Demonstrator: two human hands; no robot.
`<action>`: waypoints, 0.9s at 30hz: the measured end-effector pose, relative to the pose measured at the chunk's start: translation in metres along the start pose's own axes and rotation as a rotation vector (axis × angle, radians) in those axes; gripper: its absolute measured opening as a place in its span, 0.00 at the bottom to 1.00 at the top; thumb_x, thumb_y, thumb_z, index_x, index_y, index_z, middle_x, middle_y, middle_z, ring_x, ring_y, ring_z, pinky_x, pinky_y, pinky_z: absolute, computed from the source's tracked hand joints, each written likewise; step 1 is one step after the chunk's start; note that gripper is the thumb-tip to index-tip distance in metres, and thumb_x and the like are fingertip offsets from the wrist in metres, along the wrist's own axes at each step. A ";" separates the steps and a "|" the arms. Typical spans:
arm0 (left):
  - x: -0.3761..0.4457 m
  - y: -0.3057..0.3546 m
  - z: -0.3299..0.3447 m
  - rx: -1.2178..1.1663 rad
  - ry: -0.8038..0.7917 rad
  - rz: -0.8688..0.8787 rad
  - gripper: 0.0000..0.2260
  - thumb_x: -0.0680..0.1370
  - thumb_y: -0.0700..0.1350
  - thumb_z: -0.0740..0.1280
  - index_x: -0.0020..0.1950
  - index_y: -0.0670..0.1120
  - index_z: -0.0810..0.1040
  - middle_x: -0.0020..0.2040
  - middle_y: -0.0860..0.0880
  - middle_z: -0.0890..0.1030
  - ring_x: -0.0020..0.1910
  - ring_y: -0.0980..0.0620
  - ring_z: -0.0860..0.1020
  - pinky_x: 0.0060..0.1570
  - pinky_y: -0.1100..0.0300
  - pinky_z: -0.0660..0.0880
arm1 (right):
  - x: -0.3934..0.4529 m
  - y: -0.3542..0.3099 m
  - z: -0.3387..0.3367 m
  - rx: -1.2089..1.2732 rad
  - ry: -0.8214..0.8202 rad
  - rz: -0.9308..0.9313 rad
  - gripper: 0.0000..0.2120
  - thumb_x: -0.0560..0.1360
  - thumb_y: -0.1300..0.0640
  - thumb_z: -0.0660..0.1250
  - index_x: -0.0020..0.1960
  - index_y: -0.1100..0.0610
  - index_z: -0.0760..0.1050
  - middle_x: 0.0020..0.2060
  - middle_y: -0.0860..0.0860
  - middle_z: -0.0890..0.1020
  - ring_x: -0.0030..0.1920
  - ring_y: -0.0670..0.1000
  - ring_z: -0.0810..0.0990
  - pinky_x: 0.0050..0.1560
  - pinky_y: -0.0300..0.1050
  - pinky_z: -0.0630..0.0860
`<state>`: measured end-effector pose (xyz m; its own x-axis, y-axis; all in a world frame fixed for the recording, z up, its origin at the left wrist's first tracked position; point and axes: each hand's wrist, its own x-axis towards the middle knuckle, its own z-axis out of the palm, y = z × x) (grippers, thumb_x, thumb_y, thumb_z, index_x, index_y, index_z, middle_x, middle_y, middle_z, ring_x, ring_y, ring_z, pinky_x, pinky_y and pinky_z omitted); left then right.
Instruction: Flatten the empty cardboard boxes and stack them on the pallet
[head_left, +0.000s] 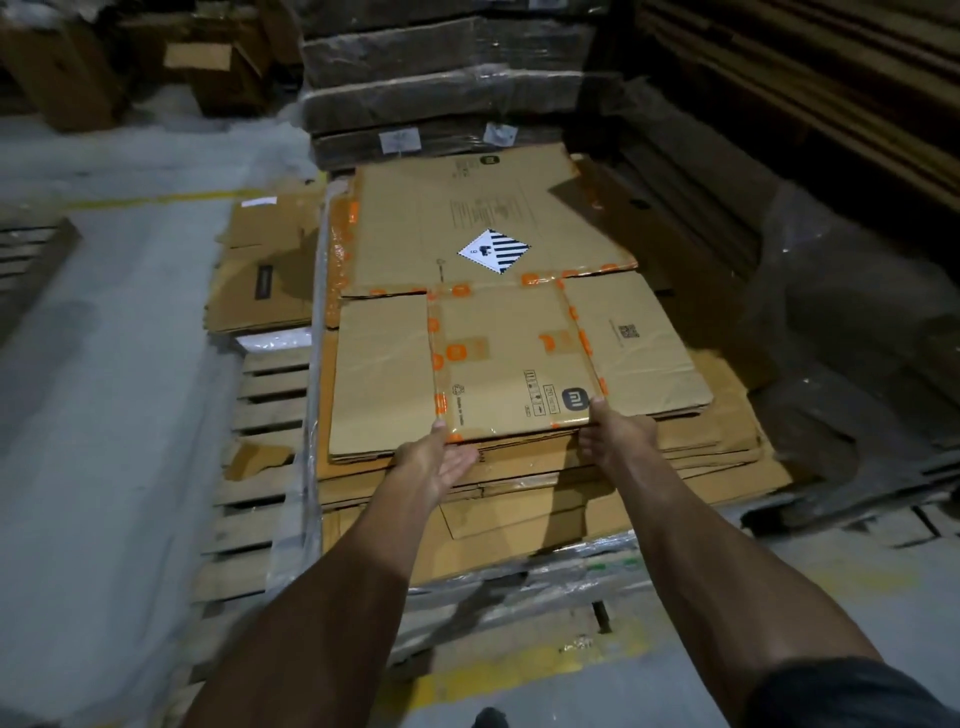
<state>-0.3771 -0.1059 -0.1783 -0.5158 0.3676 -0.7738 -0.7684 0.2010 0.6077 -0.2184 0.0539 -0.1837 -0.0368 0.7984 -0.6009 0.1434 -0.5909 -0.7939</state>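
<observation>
- Nearest me, my left hand pinches the near-left corner of the flattened box, thumb on top and fingers underneath; my right hand grips the near-right corner the same way.
- If one hand lets go before the other, I judge the box will swing and land crooked.
- Under my hands the box lies on top of the cardboard stack on the pallet, its near edge about level with the sheets below (a hard shove could slide the top sheets with it).
- Its side flaps splay loose and could catch or fold under.
- Further off, the big sheet with the diamond label overlaps it; pushing too far may buckle that edge.
- Beyond stand wrapped bundles, well apart.
</observation>
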 end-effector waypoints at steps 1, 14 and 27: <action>0.001 -0.001 -0.001 0.048 0.016 0.002 0.17 0.82 0.49 0.65 0.60 0.35 0.77 0.43 0.38 0.83 0.41 0.45 0.85 0.37 0.58 0.82 | 0.003 0.002 -0.001 -0.013 -0.009 -0.001 0.18 0.77 0.49 0.72 0.50 0.65 0.80 0.36 0.58 0.84 0.34 0.55 0.82 0.37 0.48 0.82; -0.038 -0.041 0.012 1.587 -0.196 0.932 0.09 0.81 0.51 0.61 0.51 0.50 0.79 0.48 0.50 0.82 0.48 0.48 0.79 0.48 0.52 0.78 | -0.077 0.053 -0.067 -0.757 0.166 -0.353 0.14 0.80 0.48 0.65 0.62 0.53 0.77 0.54 0.53 0.82 0.55 0.56 0.79 0.56 0.52 0.77; -0.067 -0.124 0.028 2.022 -1.044 1.275 0.14 0.79 0.52 0.61 0.57 0.44 0.76 0.56 0.41 0.81 0.56 0.41 0.78 0.49 0.51 0.75 | -0.228 0.201 -0.150 -0.734 0.624 0.144 0.35 0.80 0.36 0.60 0.76 0.60 0.64 0.72 0.56 0.71 0.73 0.58 0.69 0.70 0.53 0.67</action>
<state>-0.2373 -0.1301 -0.1968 0.4641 0.8537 -0.2360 0.8700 -0.3894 0.3023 -0.0324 -0.2294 -0.1924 0.5299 0.7667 -0.3624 0.6941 -0.6376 -0.3341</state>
